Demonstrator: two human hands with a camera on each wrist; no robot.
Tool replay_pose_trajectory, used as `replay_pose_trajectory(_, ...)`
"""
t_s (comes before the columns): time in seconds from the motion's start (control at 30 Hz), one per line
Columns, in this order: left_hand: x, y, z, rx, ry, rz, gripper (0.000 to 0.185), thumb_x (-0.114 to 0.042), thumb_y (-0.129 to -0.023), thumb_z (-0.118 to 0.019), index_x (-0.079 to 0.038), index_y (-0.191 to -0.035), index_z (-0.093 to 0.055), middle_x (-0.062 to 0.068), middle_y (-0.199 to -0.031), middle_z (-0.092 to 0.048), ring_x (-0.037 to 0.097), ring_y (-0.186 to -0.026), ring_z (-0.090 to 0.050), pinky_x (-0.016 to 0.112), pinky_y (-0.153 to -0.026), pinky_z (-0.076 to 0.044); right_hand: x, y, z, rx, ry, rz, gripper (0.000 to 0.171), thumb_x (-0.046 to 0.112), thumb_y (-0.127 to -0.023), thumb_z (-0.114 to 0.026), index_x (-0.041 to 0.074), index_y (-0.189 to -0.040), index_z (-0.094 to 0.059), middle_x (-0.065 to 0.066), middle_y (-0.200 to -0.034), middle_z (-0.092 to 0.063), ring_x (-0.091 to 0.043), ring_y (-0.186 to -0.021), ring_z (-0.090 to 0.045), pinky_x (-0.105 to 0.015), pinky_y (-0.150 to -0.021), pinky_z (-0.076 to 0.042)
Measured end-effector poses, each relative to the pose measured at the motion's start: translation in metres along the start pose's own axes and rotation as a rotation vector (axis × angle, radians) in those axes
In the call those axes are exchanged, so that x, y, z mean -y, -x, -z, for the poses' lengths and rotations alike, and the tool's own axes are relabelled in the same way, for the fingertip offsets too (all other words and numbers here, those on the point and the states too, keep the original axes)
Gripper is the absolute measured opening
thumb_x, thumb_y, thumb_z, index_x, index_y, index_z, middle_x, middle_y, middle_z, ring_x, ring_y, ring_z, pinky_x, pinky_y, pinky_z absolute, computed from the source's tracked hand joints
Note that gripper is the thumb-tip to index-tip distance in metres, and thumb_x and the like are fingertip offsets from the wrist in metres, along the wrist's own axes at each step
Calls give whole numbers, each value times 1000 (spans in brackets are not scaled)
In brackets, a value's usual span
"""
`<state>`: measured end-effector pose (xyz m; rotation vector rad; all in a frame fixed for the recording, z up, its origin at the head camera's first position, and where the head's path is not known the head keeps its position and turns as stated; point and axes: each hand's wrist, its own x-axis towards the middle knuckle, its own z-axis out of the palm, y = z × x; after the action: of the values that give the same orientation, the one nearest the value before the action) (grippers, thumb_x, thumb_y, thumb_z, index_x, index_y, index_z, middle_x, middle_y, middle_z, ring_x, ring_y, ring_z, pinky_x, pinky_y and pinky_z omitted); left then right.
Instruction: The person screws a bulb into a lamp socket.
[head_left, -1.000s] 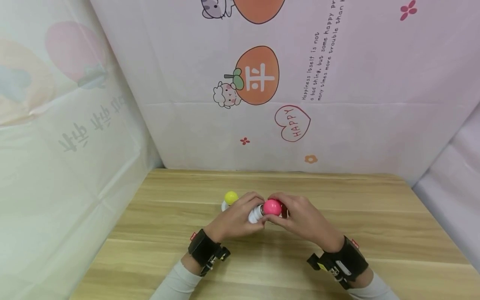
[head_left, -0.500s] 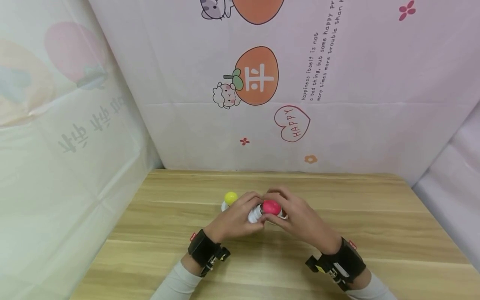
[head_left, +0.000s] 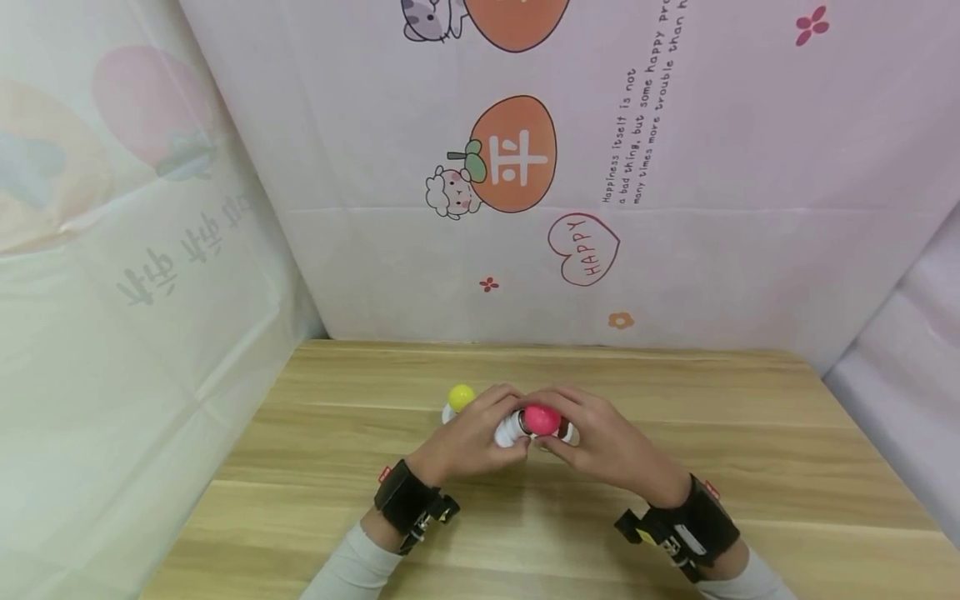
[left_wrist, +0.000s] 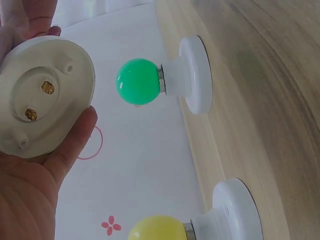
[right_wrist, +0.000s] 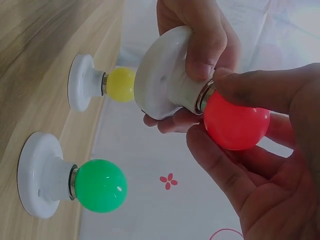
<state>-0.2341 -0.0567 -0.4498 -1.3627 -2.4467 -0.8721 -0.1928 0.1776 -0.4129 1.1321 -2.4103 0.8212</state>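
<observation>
head view, left to right: a yellow bulb (head_left: 461, 397) stands in its white socket on the wooden counter (head_left: 300, 467), just left of the hands. the left hand (head_left: 468, 437) has its grip curled round a white socket (head_left: 510, 429), held up off the counter. the right hand (head_left: 603, 442) meets it, its grip pinching the pink bulb (head_left: 542, 420) that sits in that socket.

left wrist view: the held socket (left_wrist: 42, 95) shows its flat underside with two brass contacts, a thumb along its rim. to its right a green bulb (left_wrist: 138, 82) stands in a socket on the counter (left_wrist: 270, 100); the yellow bulb (left_wrist: 157, 229) stands in another, nearer the lower edge.

right wrist view: the green bulb (right_wrist: 100, 185) and yellow bulb (right_wrist: 120, 84) stand in their sockets on the counter at left. the left hand's fingers (right_wrist: 205, 40) wrap the held socket (right_wrist: 162, 75) at the neck; the right hand's fingertips (right_wrist: 260, 90) close round the pink bulb (right_wrist: 235, 122), whose metal base meets the socket.
</observation>
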Motion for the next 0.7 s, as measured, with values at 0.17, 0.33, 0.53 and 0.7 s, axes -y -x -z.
replay_pose_trajectory(0.17, 0, 1, 0, 6, -2, 2, 37, -18, -90, -74, -9, -125, -67, -1, -125, -64, 9, -110, -59, 13, -87, -54, -1, 1, -1, 0, -9, -51, 53, 13, -83, -92, 8, -132, -71, -3, -119, -76, -10, -89, -68, -20, -70, -59)
replay_pose_trajectory(0.33, -1, 1, 1, 10, -2, 0, 36, -21, -92, -75, -9, -125, -67, 0, -126, -64, 9, -112, -58, 14, -88, -54, -2, 2, -2, -2, -2, -92, 48, 23, -87, -89, 4, -128, -72, -8, -117, -78, -10, -92, -72, -21, -74, -62)
replay_pose_trajectory(0.53, -3, 1, 1, 8, -7, -11, 31, -24, -96, -74, -10, -123, -67, 0, -124, -64, 9, -110, -59, 12, -86, -53, 0, 0, -2, 2, 17, -127, 41, 31, -88, -88, 6, -118, -74, -1, -99, -77, -3, -76, -64, -21, -65, -59)
replay_pose_trajectory(0.7, -3, 1, 1, 15, -10, -8, 31, -24, -96, -74, -10, -122, -67, 0, -124, -64, 9, -111, -58, 12, -87, -53, 2, 0, -2, 10, 77, -159, 41, 36, -87, -88, 8, -113, -75, 3, -90, -75, -3, -68, -59, -18, -60, -53)
